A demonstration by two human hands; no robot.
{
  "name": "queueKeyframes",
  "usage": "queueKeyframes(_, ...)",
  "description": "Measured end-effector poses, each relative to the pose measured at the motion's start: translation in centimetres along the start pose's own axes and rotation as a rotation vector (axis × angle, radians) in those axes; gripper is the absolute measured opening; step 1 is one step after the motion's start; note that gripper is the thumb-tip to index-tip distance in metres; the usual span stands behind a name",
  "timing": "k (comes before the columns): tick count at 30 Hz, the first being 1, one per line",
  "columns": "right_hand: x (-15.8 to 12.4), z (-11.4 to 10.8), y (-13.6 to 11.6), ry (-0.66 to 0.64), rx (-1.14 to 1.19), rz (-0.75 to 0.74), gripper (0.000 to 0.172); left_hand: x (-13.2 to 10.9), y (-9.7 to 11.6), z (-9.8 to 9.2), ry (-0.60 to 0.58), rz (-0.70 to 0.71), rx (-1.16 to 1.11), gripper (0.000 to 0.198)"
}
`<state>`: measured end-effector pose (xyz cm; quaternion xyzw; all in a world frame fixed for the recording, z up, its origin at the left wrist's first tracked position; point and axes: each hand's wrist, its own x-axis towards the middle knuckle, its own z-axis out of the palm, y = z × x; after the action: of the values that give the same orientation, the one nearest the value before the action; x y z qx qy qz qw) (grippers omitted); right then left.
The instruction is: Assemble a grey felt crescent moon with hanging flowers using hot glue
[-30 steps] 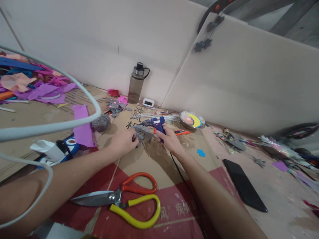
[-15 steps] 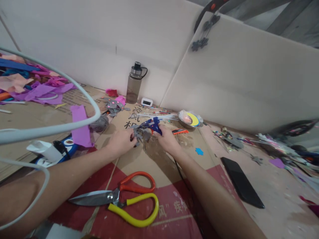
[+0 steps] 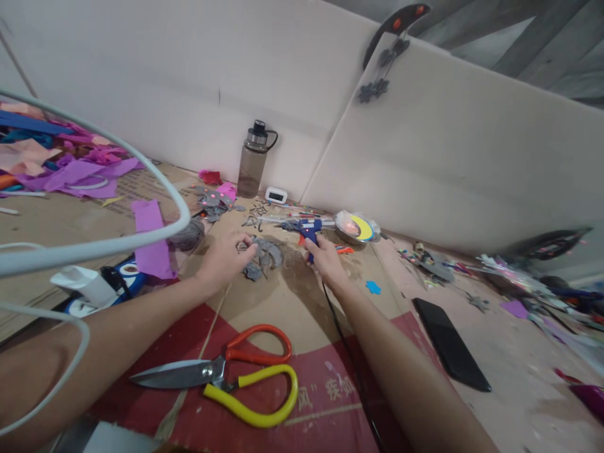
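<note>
My left hand (image 3: pixel 225 257) pinches a grey felt flower piece (image 3: pixel 268 253) lying on the cardboard sheet (image 3: pixel 283 302). A smaller grey felt scrap (image 3: pixel 252 271) lies just below it. My right hand (image 3: pixel 324 258) grips the handle of a blue glue gun (image 3: pixel 304 228), which stands on the cardboard with its nozzle pointing left, a little away from the felt piece. The gun's black cord (image 3: pixel 344 333) runs back along my right forearm.
Large scissors (image 3: pixel 226 377) with orange and yellow handles lie near me. A black phone (image 3: pixel 450 345) lies at the right. A water bottle (image 3: pixel 250 160), a small white timer (image 3: pixel 276 195), a foil dish (image 3: pixel 356 228), purple paper scraps (image 3: pixel 151 236) and white cables (image 3: pixel 94 239) surround the work spot.
My right hand has drawn the glue gun back to the right, off the grey felt piece, and stood it on the cardboard. My left hand has shifted its pinch on the felt.
</note>
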<state>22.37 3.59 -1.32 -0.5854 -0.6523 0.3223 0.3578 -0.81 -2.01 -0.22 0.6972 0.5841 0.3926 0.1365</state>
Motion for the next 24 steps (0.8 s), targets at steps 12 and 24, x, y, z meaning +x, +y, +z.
queueKeyframes(12,-1.7,-2.0,-2.7,0.247,-0.72,-0.189,0.027,1.2,-0.1,-0.1,-0.06,-0.39,-0.716,0.028)
queueKeyframes(24,0.6,5.3,-6.8,-0.111,-0.35,-0.332,0.02,1.5,-1.1,-0.2,-0.047,-0.484,-0.595,0.024)
